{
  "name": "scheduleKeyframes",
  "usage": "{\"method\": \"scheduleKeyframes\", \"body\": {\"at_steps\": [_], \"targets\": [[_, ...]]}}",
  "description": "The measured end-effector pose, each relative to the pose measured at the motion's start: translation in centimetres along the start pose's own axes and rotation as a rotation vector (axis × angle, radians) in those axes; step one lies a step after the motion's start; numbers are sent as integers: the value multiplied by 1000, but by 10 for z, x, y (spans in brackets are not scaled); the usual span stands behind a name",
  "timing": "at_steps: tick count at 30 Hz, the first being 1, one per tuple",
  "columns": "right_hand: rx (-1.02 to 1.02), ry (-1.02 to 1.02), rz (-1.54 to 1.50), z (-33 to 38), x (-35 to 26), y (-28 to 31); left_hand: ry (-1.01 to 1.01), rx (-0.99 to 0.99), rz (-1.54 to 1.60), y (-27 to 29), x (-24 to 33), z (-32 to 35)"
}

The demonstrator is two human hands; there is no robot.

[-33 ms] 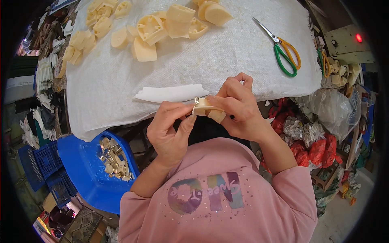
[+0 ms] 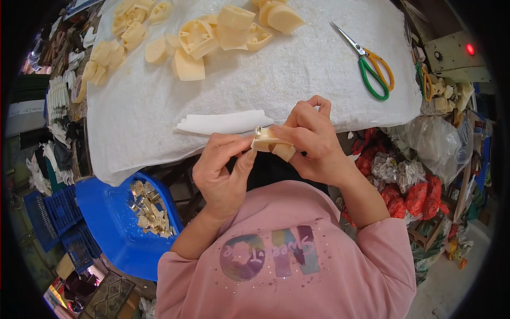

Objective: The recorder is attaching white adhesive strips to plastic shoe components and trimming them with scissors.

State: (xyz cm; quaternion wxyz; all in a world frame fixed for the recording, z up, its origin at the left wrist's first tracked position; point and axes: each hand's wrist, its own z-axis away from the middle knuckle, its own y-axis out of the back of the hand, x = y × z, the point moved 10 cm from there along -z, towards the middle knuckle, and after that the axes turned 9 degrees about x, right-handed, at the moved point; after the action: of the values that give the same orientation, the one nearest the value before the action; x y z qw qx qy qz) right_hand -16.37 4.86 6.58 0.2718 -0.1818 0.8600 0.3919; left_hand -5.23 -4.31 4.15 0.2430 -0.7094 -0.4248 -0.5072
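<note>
In front of my chest, over the table's near edge, both hands hold a cream plastic shoe heel (image 2: 263, 144) with a small shiny gold metal piece (image 2: 258, 131) at its upper left end. My left hand (image 2: 220, 173) is closed, with thumb and fingertips pinching the heel's left edge. Closed round the right part is my right hand (image 2: 313, 139), its thumb lying along the top near the metal. Its other fingers are partly hidden. A folded white strip (image 2: 226, 122) lies on the white cloth (image 2: 297, 69) just beyond my hands.
Several cream heels (image 2: 199, 40) are heaped at the table's far left. Scissors (image 2: 366, 58) with green and orange handles lie far right. A blue basin (image 2: 111, 218) with gold metal pieces (image 2: 151, 210) stands low on the left; red bags (image 2: 417, 199) are low on the right.
The heel has tilted very slightly between my fingers. Both hands keep the same grip and place.
</note>
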Motion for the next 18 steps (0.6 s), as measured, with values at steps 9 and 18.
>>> {"method": "scheduleKeyframes", "body": {"at_steps": [9,18], "targets": [[-130,-49,50,5,6,-10,-13,-23,-168,-7,-2,-5],[-178,-25,66,5,2,-11,373,-51,36,-11,-22,0]]}}
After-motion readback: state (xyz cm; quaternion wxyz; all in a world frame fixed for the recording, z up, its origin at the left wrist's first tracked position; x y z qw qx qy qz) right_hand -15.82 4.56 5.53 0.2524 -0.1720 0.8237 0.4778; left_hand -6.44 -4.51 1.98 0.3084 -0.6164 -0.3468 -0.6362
